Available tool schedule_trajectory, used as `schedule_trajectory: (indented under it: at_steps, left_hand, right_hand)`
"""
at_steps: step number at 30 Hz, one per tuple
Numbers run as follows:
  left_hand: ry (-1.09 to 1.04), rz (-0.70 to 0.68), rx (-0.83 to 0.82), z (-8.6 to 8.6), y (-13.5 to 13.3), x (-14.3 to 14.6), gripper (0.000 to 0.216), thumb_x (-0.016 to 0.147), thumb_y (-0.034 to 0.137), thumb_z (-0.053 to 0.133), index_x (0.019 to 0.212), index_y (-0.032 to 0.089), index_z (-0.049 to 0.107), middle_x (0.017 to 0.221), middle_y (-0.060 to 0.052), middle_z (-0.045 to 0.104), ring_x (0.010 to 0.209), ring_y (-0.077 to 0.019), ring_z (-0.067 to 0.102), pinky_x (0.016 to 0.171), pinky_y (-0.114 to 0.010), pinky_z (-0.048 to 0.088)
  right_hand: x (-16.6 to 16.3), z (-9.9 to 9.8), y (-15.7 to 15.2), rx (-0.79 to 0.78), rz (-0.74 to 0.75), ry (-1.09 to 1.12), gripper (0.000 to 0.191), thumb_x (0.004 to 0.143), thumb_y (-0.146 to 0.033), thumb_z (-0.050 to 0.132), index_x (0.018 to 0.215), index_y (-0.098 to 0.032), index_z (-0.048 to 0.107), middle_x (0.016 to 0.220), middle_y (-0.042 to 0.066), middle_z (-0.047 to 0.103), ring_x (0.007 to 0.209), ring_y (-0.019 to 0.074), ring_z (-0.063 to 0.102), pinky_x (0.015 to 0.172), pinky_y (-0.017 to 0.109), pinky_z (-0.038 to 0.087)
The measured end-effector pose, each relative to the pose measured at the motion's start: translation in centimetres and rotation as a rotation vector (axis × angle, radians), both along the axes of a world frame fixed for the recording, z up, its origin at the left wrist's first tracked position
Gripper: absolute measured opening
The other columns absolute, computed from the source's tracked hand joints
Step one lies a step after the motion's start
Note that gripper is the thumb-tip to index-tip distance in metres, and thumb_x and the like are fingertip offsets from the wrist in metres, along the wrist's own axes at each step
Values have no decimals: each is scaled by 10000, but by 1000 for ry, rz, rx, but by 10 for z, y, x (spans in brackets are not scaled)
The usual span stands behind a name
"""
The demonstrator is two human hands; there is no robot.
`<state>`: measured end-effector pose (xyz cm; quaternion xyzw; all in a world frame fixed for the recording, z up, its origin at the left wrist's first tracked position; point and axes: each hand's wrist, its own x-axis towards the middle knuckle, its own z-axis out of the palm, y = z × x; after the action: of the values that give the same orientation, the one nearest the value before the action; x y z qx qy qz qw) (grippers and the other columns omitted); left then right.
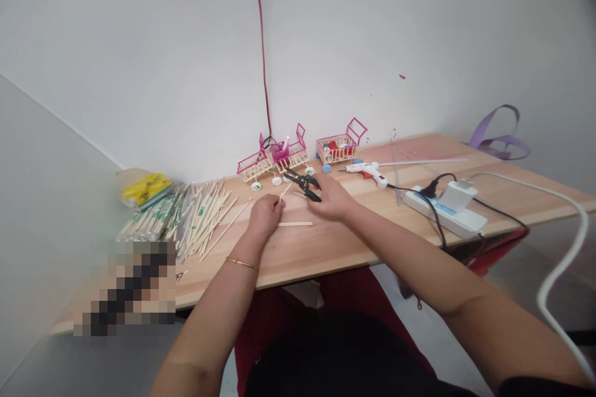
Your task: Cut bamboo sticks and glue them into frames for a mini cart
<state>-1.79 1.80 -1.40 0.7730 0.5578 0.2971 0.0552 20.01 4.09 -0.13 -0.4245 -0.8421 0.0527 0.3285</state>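
My left hand [266, 217] is closed on a thin wooden stick [285, 190], which points up and away from its fingertips. In my right hand [331, 198] are dark green-handled pliers [303, 182], their jaws reaching left toward the stick's upper end. Whether the jaws touch the stick I cannot tell. A short cut stick [296, 224] lies flat on the table between my two hands. Behind them stand small carts made of sticks with pink trim: one at the left [255, 165], one in the middle [292, 154], one holding colourful bits at the right [339, 147].
A white glue gun [365, 171] lies right of my right hand, its cord running to a white power strip [444, 211]. Loose sticks [209, 217] and wrapped bundles [156, 214] spread at the left, beside a yellow packet [145, 189]. Purple ribbon [496, 136] sits at the far right.
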Motion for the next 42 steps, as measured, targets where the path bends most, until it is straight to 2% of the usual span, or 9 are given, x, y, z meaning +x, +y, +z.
schedule_trajectory:
  at_steps: [5, 8, 10, 12, 15, 18, 21, 28, 42]
  left_hand:
    - [-28, 8, -17, -4, 3, -5, 209, 801, 161, 533, 942, 144, 687, 891, -112, 672, 895, -242, 603, 852, -383, 454]
    - [-82, -16, 13, -4, 4, -4, 446, 767, 181, 595, 1210, 138, 576, 1143, -140, 626, 1073, -254, 567, 961, -417, 431]
    - [-206, -67, 31, -3, 4, -1, 542, 760, 226, 632, 1280, 136, 511, 1229, -151, 582, 1113, -245, 556, 977, -409, 435]
    - [-429, -143, 5, -2, 3, 4, 532, 748, 258, 661, 1247, 135, 525, 1165, -139, 611, 1046, -223, 592, 932, -382, 471]
    - [-718, -201, -76, 0, 0, 12, 398, 718, 270, 699, 1083, 144, 604, 920, -62, 660, 809, -163, 628, 755, -298, 520]
    - [-777, -171, -90, 1, -3, 14, 207, 743, 283, 678, 892, 142, 650, 677, 10, 606, 576, -104, 545, 568, -227, 465]
    - [-767, -160, -78, 3, -4, 11, 122, 755, 257, 658, 793, 141, 657, 572, 35, 558, 522, -91, 498, 528, -212, 413]
    - [-757, -194, -89, 6, -6, 10, 100, 756, 237, 654, 787, 143, 671, 577, 34, 567, 547, -98, 509, 555, -224, 412]
    - [-781, -280, -163, 7, -7, 12, 191, 764, 330, 668, 813, 147, 698, 663, -6, 620, 561, -103, 530, 567, -248, 458]
  right_hand:
    - [3, 2, 2, -32, -1, 22, 297, 735, -290, 541, 1002, -162, 525, 942, 101, 616, 841, 241, 549, 731, 334, 422]
    - [3, -1, 3, -42, -15, 15, 349, 714, -311, 569, 1023, -154, 523, 956, 116, 614, 852, 255, 546, 740, 348, 420]
    - [3, -3, 3, -46, -24, 5, 357, 706, -318, 582, 1017, -153, 523, 947, 119, 612, 853, 261, 544, 741, 353, 420]
    - [0, -4, 1, -46, -23, -11, 340, 704, -320, 589, 994, -155, 525, 934, 118, 610, 847, 262, 544, 740, 354, 419]
    - [-5, -4, -5, -43, 3, -38, 325, 697, -320, 604, 968, -158, 528, 921, 113, 608, 838, 256, 544, 733, 346, 417]
    - [-10, -2, -11, -36, 41, -56, 344, 688, -315, 619, 981, -162, 525, 932, 102, 603, 846, 244, 543, 737, 331, 415]
    - [-12, -1, -14, -27, 55, -62, 363, 693, -319, 617, 1002, -157, 517, 946, 104, 593, 860, 244, 538, 751, 333, 415]
    - [-9, -2, -13, -12, 62, -70, 416, 687, -325, 627, 1044, -145, 511, 994, 120, 580, 904, 263, 526, 786, 358, 414]
    - [-5, -4, -8, -1, 117, -88, 483, 671, -321, 626, 1101, -135, 510, 1034, 131, 572, 953, 287, 513, 833, 391, 403]
